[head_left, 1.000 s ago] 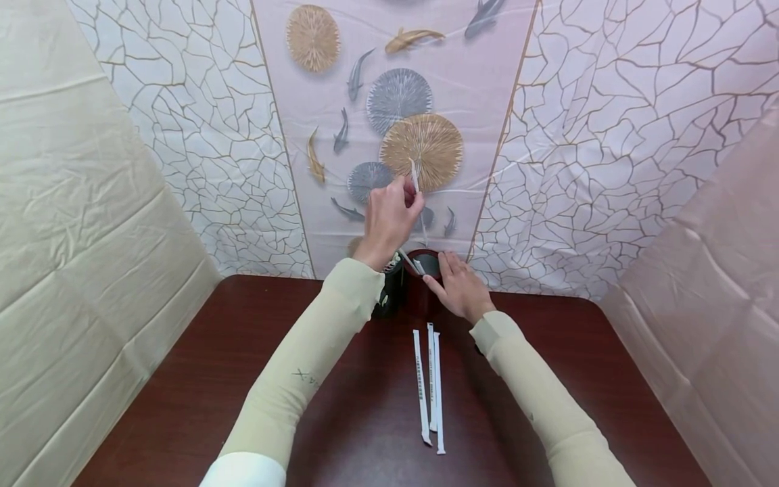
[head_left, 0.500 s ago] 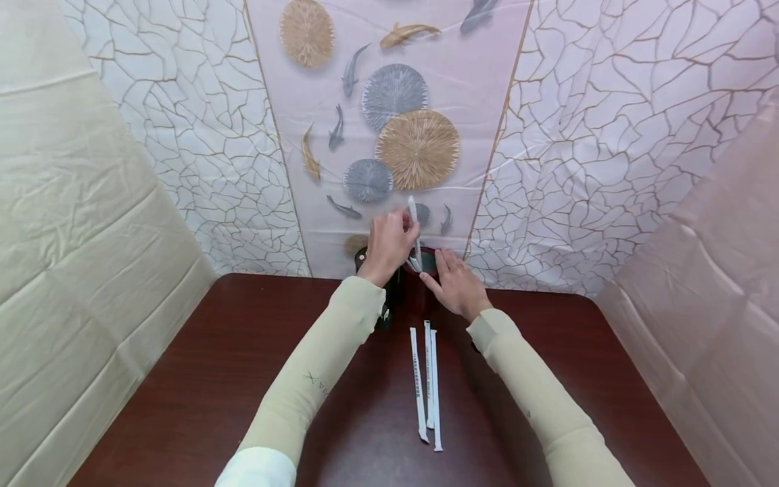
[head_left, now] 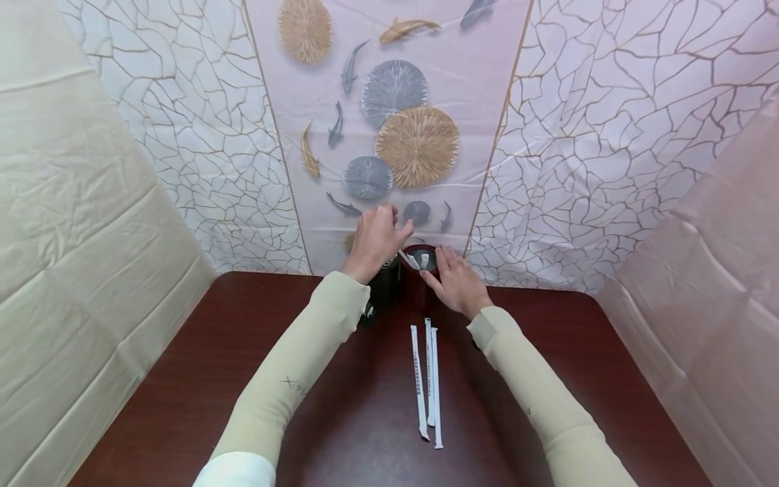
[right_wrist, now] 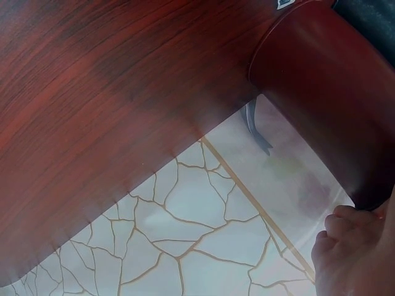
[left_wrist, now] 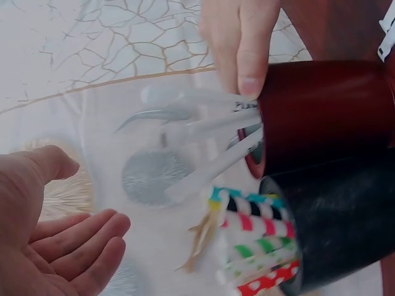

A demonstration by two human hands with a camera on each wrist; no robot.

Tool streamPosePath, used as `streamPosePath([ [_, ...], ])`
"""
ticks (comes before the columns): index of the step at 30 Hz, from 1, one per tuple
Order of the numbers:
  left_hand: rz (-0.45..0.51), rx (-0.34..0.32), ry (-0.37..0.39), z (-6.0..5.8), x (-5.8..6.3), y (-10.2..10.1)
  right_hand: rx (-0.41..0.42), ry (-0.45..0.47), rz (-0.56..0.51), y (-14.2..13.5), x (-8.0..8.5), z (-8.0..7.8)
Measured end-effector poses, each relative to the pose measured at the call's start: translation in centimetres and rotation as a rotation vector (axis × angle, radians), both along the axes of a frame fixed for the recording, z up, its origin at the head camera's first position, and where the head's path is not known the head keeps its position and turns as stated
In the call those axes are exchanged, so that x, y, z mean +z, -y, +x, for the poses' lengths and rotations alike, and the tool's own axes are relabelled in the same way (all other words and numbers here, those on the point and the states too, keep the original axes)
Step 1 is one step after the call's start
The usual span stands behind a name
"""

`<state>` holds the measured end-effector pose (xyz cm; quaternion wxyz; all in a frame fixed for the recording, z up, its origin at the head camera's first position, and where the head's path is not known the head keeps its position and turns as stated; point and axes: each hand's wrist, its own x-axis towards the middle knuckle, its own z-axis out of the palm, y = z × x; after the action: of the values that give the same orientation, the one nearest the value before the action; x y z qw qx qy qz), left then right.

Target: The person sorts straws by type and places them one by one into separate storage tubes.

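My left hand (head_left: 376, 240) is raised beside a dark red cup (head_left: 416, 294), its fingers loosely bent and holding nothing in the left wrist view. Several white paper-wrapped straws (left_wrist: 216, 166) lean inside that cup, their ends sticking out past the rim. My right hand (head_left: 460, 287) steadies the cup at its right side, thumb on the near rim and fingers along the far right edge. Against the red cup's left stands a black cup (head_left: 383, 291), partly covered by my left wrist. Coloured striped and dotted straws (left_wrist: 259, 240) fill it.
Three more wrapped straws (head_left: 418, 382) lie lengthwise on the dark red-brown table (head_left: 517, 379), in front of the cups. Right behind the cups hangs a patterned cloth (head_left: 420, 149) with fish and round motifs. Plain beige cloth (head_left: 79, 237) closes off the sides.
My left hand has lowered a wrapped straw into the red cup and let it go, then drawn back left and up. The right hand has kept its place at the rim.
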<state>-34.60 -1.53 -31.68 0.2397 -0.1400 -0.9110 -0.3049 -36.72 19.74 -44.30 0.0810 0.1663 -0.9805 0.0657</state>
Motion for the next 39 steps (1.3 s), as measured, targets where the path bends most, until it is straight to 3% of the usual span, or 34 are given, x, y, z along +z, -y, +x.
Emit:
streamPosePath([
  [11,-0.124,-0.014,-0.041,2.1,1.7,1.1,0.011,-0.006,0.001,0.1,0.1,0.2],
  [16,-0.154,-0.036,0.009,3.1,1.7,1.2,0.012,-0.006,0.007,0.1,0.0,0.1],
  [20,-0.238,-0.056,0.038,3.9,1.4,1.1,0.005,0.0,0.008,0.1,0.0,0.2],
  [29,-0.34,-0.114,0.174,5.0,-0.9,0.7,0.008,-0.011,-0.012,0.1,0.2,0.4],
  [35,-0.404,-0.121,0.256,5.2,-3.5,0.6,0.009,-0.024,-0.013,0.1,0.0,0.2],
  [39,-0.389,-0.129,0.333,5.2,-5.4,0.5,0.007,-0.026,-0.013,0.1,-0.2,0.0],
])
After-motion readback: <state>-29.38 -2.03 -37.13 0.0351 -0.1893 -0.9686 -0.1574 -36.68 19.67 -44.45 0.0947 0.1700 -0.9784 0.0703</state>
